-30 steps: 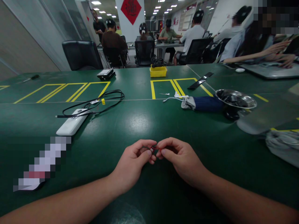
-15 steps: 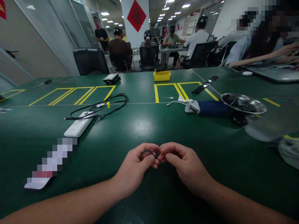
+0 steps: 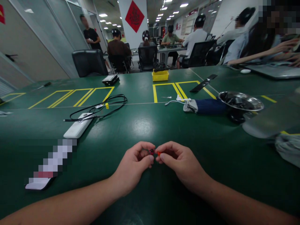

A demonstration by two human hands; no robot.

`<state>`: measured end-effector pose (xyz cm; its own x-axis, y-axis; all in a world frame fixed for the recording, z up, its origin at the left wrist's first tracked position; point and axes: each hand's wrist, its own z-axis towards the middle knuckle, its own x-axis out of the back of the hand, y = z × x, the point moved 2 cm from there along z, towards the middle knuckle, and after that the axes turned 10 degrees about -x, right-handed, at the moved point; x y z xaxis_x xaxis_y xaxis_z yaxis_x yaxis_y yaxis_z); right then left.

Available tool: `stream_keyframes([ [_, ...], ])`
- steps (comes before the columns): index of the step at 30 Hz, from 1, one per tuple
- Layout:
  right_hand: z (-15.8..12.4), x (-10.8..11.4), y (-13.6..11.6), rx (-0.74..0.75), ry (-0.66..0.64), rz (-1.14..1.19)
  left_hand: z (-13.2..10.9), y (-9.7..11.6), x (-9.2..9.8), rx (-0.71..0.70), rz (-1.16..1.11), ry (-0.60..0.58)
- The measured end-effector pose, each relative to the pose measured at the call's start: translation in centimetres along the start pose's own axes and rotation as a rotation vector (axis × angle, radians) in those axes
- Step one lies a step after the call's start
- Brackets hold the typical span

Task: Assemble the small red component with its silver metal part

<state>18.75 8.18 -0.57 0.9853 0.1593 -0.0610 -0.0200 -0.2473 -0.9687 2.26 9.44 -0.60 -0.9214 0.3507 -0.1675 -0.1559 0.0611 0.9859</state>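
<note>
Over the near middle of the green table [image 3: 150, 125], my left hand [image 3: 135, 157] pinches a small dark-red and black piece [image 3: 151, 152] between thumb and fingers. Close beside it, my right hand [image 3: 179, 156] is closed on a small orange-red piece [image 3: 159, 153]. Both pieces are mostly covered by the fingers, and their exact kind is too small to tell. A narrow gap separates the fingertips of the two hands.
To the left lie a white power bank [image 3: 78, 126], a looped black cable [image 3: 117, 99] and a blurred-out long flat item [image 3: 38, 184]. At the right are a navy pouch [image 3: 209, 107] and a steel bowl [image 3: 256, 105]. Farther back stands a yellow bin [image 3: 160, 76]. A co-worker's arm [image 3: 260, 57] rests at far right.
My fingertips have drawn slightly apart, so a gap shows between the two pieces. More of the orange-red piece is visible. The whole view has shifted a little.
</note>
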Motion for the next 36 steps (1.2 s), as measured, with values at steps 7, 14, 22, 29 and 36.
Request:
stream_keyframes([
  [7,-0.07,-0.04,0.10,0.029,0.004,0.004,0.18,0.13,0.18,0.004,-0.030,-0.004],
  [14,-0.02,0.03,0.26,0.012,0.011,0.020,0.06,-0.01,0.12,-0.009,-0.001,0.013],
  [22,-0.14,-0.04,0.16,0.002,0.004,0.026,0.11,0.26,0.10,0.001,-0.066,-0.008],
  [29,-0.09,-0.16,0.11,0.004,-0.011,0.025,0.00,0.02,0.27,-0.015,-0.068,-0.027],
  [36,-0.10,-0.35,-0.07,0.011,-0.060,0.056,0.02,0.10,0.13,-0.015,-0.084,-0.025],
])
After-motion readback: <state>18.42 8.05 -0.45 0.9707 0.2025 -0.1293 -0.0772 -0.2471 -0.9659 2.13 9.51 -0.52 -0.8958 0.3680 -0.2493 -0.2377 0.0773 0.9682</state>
